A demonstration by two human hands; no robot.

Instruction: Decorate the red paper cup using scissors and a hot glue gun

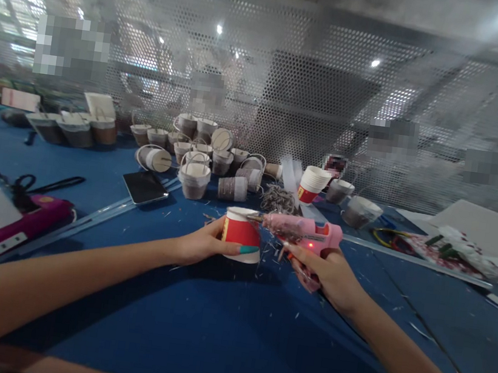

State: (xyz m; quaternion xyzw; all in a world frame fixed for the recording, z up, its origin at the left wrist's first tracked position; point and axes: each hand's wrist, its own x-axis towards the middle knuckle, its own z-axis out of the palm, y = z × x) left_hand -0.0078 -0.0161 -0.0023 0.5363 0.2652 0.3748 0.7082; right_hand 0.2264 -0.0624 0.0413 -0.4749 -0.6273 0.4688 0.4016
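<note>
My left hand (205,243) grips a red and white paper cup (239,230) low on its side, just above the blue table. Wrapped around the handle of a pink glue gun (300,231) is my right hand (326,276). The gun's small light glows red, and its metal nozzle points left at the cup's upper edge. Whether the nozzle touches the cup I cannot tell. Behind the gun lies a tangled heap of thin twine (278,198). A stack of red and white paper cups (312,185) stands farther back.
Several small handled buckets (193,180) crowd the back of the table. A black phone (145,187) lies at left, near a purple power strip (11,228). White and red craft pieces (463,254) lie at right, and scraps litter the blue table (212,328).
</note>
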